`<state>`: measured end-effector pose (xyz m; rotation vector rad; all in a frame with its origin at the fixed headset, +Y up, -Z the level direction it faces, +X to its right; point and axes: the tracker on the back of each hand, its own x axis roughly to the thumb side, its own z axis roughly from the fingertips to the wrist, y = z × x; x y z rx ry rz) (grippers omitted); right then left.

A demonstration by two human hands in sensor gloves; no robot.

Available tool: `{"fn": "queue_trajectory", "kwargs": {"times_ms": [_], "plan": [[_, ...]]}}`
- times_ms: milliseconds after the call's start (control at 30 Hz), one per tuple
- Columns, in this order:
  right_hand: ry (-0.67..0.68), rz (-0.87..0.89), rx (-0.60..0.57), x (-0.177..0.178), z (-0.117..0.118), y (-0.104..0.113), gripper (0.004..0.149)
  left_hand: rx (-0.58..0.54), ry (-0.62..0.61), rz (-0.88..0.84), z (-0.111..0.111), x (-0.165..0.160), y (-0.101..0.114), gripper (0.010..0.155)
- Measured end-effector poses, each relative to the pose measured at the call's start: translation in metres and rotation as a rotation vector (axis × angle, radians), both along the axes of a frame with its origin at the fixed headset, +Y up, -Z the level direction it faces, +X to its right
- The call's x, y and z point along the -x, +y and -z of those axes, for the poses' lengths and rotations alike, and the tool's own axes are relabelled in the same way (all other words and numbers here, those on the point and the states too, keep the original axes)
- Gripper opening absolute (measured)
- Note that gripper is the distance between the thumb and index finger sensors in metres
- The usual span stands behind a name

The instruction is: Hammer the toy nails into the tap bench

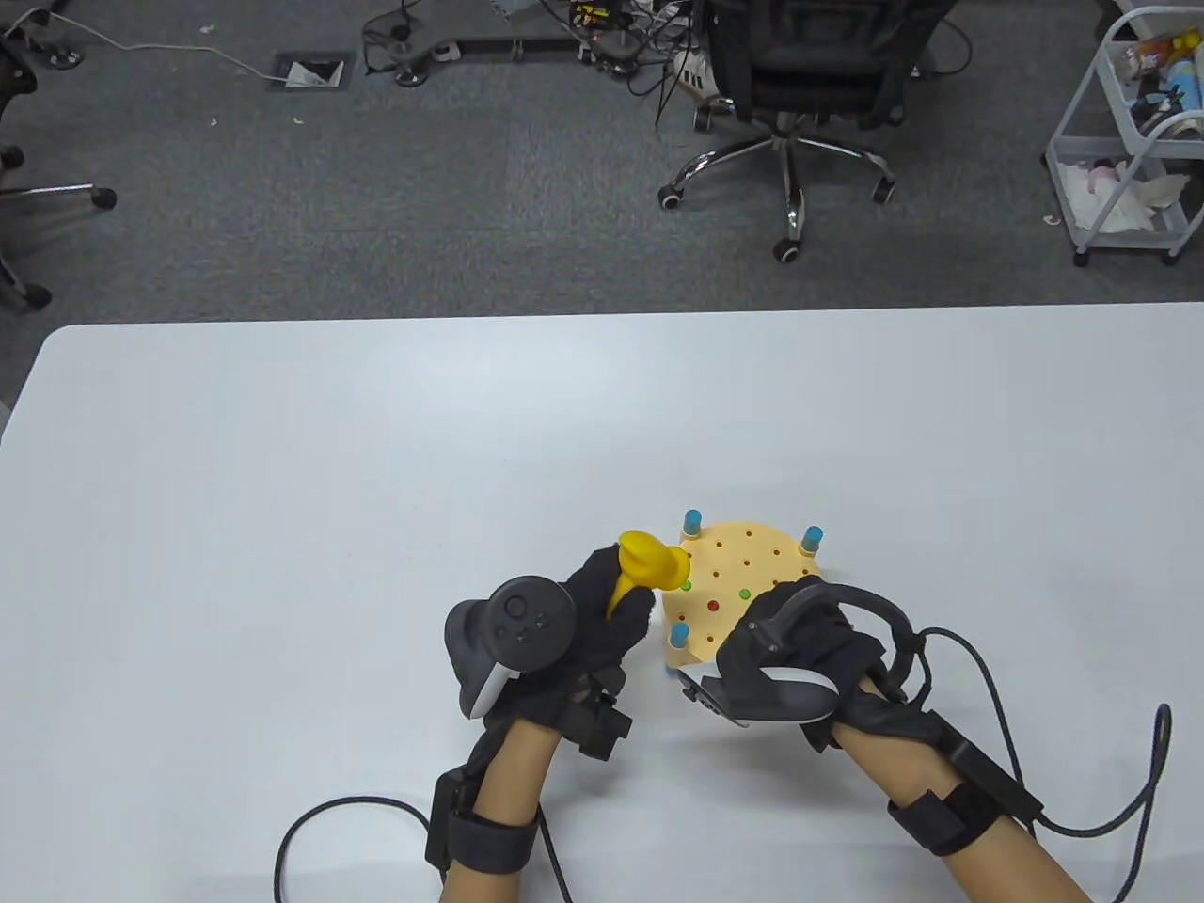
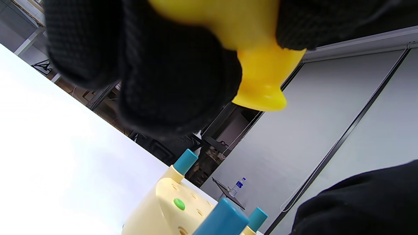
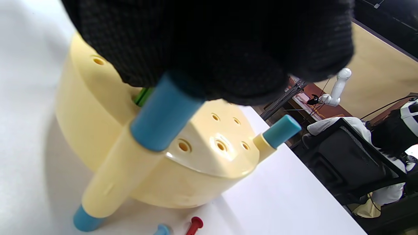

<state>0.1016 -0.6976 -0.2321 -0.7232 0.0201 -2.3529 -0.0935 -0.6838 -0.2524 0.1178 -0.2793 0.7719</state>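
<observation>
**Hammer up, bench held steady**

Table view: the left hand [image 1: 574,625] has its fingers wrapped round the yellow plastic toy hammer [image 1: 647,567], just left of the cream round tap bench with blue-tipped legs [image 1: 743,588] near the white table [image 1: 376,470]'s near edge. The right hand [image 1: 800,649] covers the bench's near right side. A black office chair [image 1: 800,66] stands far behind.

Left wrist view: hammer head above, bench below.

Right wrist view: fingers closed on a blue-tipped leg [image 3: 163,114]; a loose red toy nail [image 3: 193,225] lies beside the bench.
</observation>
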Motion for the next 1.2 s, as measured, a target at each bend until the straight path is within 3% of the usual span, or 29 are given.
{"fn": "queue_trajectory", "kwargs": {"times_ms": [167, 267, 367, 433, 467, 533, 667, 800, 1033, 1200], "plan": [[-0.063, 0.08, 0.072, -0.009, 0.009, 0.006, 0.043, -0.006, -0.013, -0.001, 0.0, -0.002, 0.0, 0.066], [-0.155, 0.209, 0.096, -0.025, 0.011, 0.026, 0.056, -0.017, -0.027, -0.004, -0.002, -0.004, 0.001, 0.066], [-0.255, 0.512, -0.054, -0.062, 0.02, 0.052, 0.053, -0.057, -0.038, -0.012, -0.005, -0.007, 0.005, 0.065], [-0.345, 0.686, -0.155, -0.092, 0.027, 0.055, 0.056, -0.085, -0.048, -0.012, -0.008, -0.011, 0.009, 0.065], [-0.373, 0.758, -0.182, -0.105, 0.031, 0.052, 0.059, -0.095, -0.055, -0.012, -0.01, -0.013, 0.01, 0.064], [-0.432, 0.911, -0.191, -0.122, 0.047, 0.024, 0.063, -0.11, -0.074, -0.008, -0.014, -0.019, 0.013, 0.065], [-0.451, 1.004, 0.003, -0.137, 0.073, -0.023, 0.073, -0.109, -0.112, 0.025, -0.018, -0.031, 0.014, 0.065], [-0.456, 1.124, 0.062, -0.137, 0.083, -0.053, 0.07, -0.094, -0.14, 0.072, -0.021, -0.043, 0.011, 0.065], [-0.487, 1.262, 0.048, -0.141, 0.086, -0.075, 0.056, -0.093, -0.163, 0.327, -0.032, -0.087, 0.008, 0.065], [-0.48, 1.244, 0.037, -0.14, 0.085, -0.076, 0.056, -0.151, -0.044, 0.51, -0.041, -0.122, 0.006, 0.065]]}}
